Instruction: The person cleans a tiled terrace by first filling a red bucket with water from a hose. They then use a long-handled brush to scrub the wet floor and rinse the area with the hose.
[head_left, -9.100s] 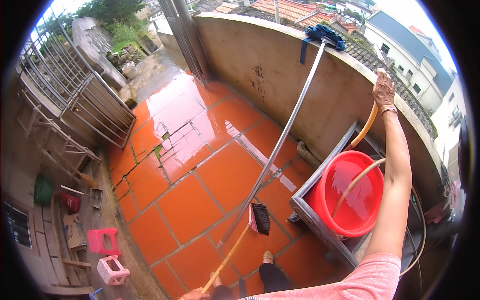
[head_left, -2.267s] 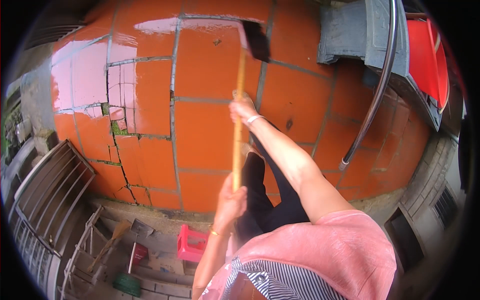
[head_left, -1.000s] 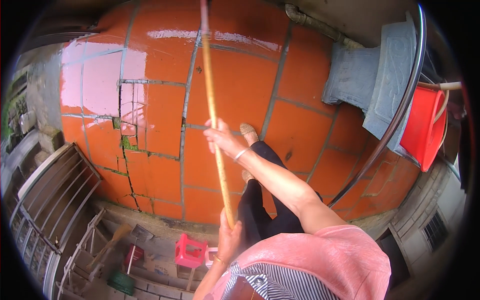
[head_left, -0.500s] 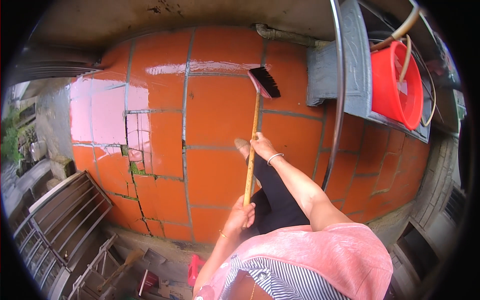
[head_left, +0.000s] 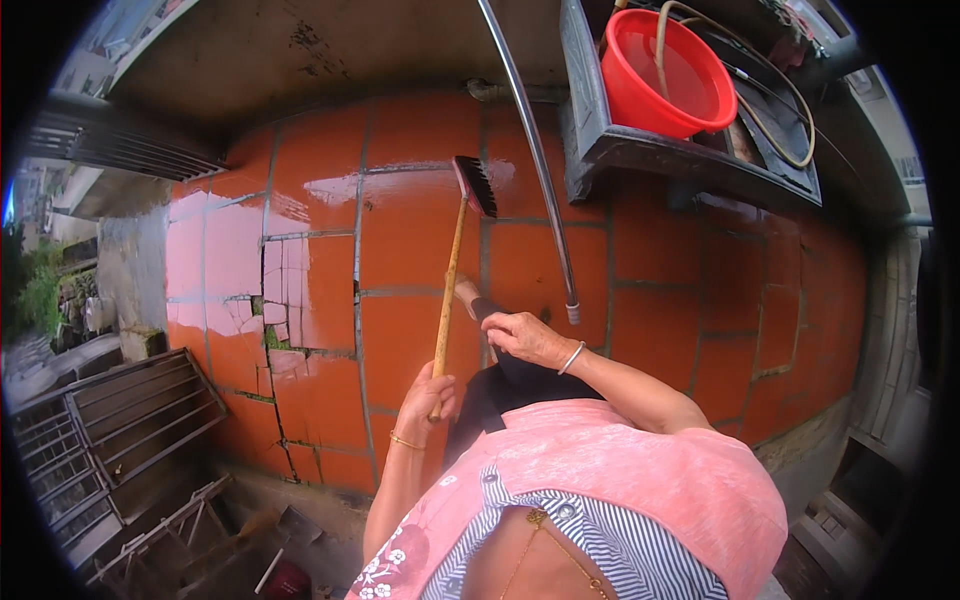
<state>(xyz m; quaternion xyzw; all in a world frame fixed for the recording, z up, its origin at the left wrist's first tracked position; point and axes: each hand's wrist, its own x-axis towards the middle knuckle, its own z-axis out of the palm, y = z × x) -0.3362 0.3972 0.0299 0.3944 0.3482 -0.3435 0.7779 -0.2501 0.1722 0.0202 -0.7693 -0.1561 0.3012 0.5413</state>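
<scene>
My left hand is closed round the lower end of a broom's wooden handle. The broom head, with a pink base and black bristles, rests on the wet orange tiles ahead. Off the handle, my right hand hovers over or touches my dark trouser leg. Its fingers are curled down, and what they hold, if anything, is hidden. A bare-looking foot or light shoe shows beside the handle.
A metal pole with a pale tip slants down close to my right hand. At the far right, a red bucket with a hose stands on a grey stone ledge. Metal railings stand at left; some floor tiles are cracked.
My right hand has let go of the broom handle and moved down toward my trouser leg. The broom head has shifted left and slightly nearer. My view has turned, showing the pole's tip.
</scene>
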